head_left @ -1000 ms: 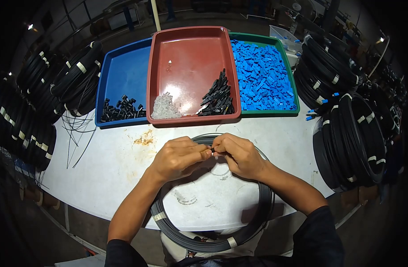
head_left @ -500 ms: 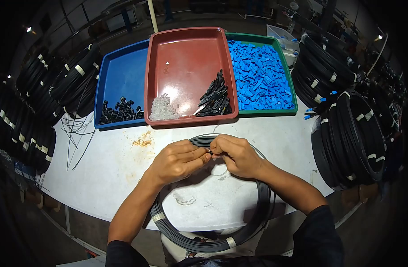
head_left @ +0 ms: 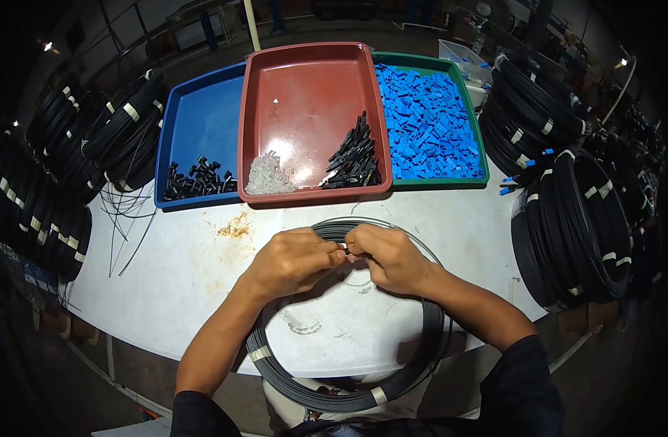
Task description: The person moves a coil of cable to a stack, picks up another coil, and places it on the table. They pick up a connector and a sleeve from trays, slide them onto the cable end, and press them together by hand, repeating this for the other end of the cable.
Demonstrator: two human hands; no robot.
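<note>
- Left hand [head_left: 297, 261] and right hand [head_left: 392, 256] meet, fingertips pinching a small dark piece [head_left: 346, 251] between them, mostly hidden by the fingers.
- Beneath both hands, a cable coil [head_left: 289, 384] circles on the desk [head_left: 166, 291], its near edge overhanging toward the body.
- Beyond the hands: a red tray [head_left: 305, 95], flanked by a blue tray [head_left: 203, 109] and a green tray [head_left: 439, 183] of blue pieces [head_left: 429, 124].
- Well right of the hands, more coils [head_left: 567, 226] stand.

room inside coil [head_left: 341, 402], 3 trays [head_left: 297, 95] blocking ahead
</note>
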